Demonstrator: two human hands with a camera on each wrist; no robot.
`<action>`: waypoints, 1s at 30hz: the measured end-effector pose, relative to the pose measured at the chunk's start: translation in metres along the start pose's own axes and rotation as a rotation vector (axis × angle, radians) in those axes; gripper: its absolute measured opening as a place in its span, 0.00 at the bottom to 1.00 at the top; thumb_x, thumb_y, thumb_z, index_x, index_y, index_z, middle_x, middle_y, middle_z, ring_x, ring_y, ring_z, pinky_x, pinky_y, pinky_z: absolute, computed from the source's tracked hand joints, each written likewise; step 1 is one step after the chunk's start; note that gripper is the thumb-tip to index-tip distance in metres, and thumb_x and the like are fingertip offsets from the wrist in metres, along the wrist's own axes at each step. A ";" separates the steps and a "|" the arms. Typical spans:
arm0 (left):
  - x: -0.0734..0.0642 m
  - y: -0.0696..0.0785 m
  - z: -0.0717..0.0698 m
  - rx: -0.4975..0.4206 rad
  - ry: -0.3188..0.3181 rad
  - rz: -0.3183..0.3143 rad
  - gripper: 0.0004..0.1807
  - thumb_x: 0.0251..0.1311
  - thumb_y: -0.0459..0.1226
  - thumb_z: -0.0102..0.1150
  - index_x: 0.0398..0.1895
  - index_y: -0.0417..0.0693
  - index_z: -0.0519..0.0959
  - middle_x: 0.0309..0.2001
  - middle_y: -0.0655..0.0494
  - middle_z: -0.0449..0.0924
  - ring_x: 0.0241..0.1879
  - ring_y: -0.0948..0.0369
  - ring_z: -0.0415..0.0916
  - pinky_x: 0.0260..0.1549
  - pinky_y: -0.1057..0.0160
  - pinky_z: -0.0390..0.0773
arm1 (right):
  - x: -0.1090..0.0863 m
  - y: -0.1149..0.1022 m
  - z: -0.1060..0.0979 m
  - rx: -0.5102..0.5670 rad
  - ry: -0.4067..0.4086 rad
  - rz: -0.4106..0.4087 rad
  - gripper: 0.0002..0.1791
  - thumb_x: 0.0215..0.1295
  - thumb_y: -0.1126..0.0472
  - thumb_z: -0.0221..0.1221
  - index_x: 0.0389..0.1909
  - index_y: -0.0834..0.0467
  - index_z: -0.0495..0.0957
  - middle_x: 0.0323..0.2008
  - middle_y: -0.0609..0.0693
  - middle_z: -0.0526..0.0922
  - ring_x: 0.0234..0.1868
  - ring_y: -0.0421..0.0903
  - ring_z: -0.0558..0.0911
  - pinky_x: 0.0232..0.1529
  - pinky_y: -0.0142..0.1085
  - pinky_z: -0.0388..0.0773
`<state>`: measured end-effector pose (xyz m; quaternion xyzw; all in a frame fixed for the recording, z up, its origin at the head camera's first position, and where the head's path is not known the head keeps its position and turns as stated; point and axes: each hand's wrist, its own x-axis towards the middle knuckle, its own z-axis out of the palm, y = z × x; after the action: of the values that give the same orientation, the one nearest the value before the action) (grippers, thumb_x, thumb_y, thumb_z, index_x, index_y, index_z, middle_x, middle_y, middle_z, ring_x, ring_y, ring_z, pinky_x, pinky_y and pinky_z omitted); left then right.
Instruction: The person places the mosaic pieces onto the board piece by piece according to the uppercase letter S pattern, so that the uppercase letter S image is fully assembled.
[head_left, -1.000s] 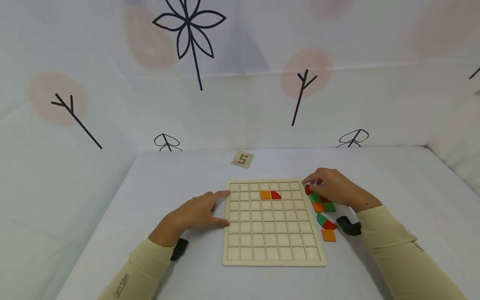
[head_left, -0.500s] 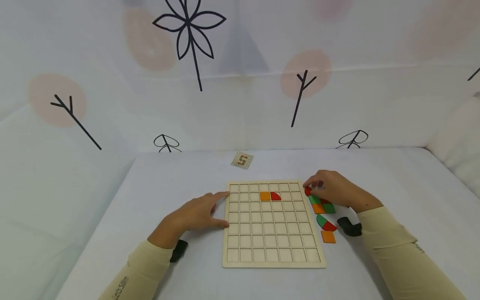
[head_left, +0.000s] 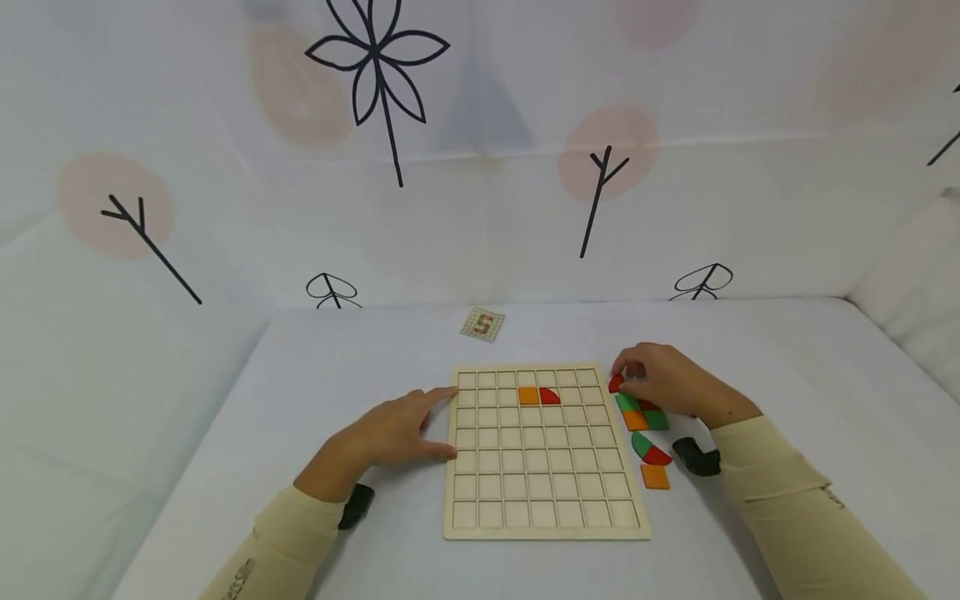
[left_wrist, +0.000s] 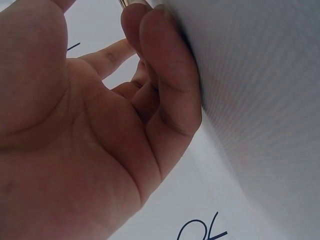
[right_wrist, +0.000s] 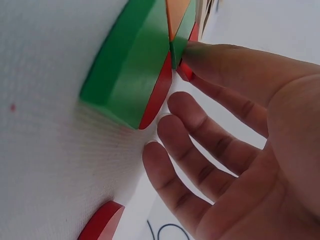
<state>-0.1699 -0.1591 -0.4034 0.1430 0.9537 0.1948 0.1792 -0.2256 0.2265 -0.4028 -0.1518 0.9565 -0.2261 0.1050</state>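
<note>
A pale wooden grid board [head_left: 545,482] lies on the table, with an orange square tile [head_left: 528,396] and a red quarter-circle tile [head_left: 550,396] side by side in its second row. My left hand [head_left: 386,429] rests at the board's left edge, thumb and index finger spread along it. Past the board's top right corner, my right hand [head_left: 660,379] pinches another red quarter-circle tile [head_left: 616,383] between thumb and index finger; its other fingers hang loose in the right wrist view. Just below that hand sits a block of green [head_left: 656,419], orange [head_left: 636,421] and red tiles, partly covered.
Beside the board's right edge lie a green rounded tile [head_left: 641,442], a red one [head_left: 657,456] and an orange square [head_left: 655,477]. A pattern card [head_left: 482,323] with an S lies behind the board. Another red tile [right_wrist: 102,221] shows in the right wrist view.
My right index finger has drawn in slightly to the right, from the board's corner onto the red tile. My left hand keeps its place. The head view has tipped up slightly.
</note>
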 end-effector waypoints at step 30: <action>0.001 -0.001 0.002 0.006 0.004 -0.005 0.49 0.51 0.57 0.73 0.76 0.65 0.60 0.34 0.56 0.70 0.29 0.61 0.66 0.29 0.61 0.65 | -0.003 -0.010 -0.002 0.016 -0.008 -0.029 0.05 0.65 0.66 0.64 0.37 0.55 0.78 0.31 0.50 0.80 0.34 0.46 0.75 0.35 0.37 0.75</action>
<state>-0.1699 -0.1588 -0.4062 0.1408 0.9550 0.1916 0.1773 -0.2205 0.2200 -0.3964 -0.1655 0.9519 -0.2346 0.1067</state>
